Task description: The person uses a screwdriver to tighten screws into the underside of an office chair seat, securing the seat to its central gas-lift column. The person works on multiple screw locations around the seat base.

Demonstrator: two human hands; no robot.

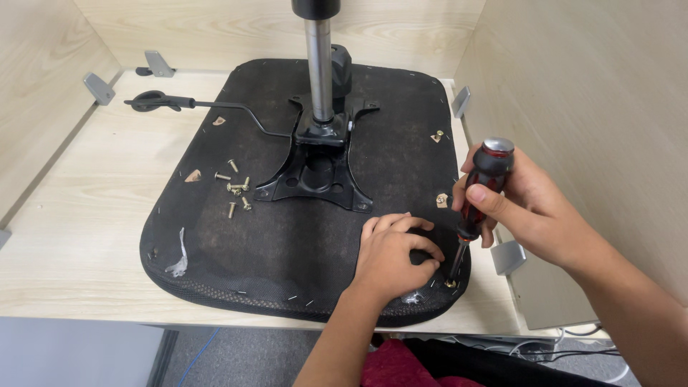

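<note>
An upturned black chair seat [236,236] lies on a light wooden desk [79,222]. A black metal bracket [319,175] with a grey gas cylinder [319,61] stands at its middle. My right hand [519,197] grips a red and black screwdriver [480,190], held nearly upright with its tip on a screw [451,282] at the seat's near right corner. My left hand [394,254] rests on the seat beside that screw, fingers curled close to the screwdriver's shaft.
Several loose screws [235,188] lie on the seat left of the bracket. A black lever [186,104] reaches out to the left. Grey brackets [98,87] join the desk to wooden partition walls on three sides. Cables [573,344] hang under the desk's right edge.
</note>
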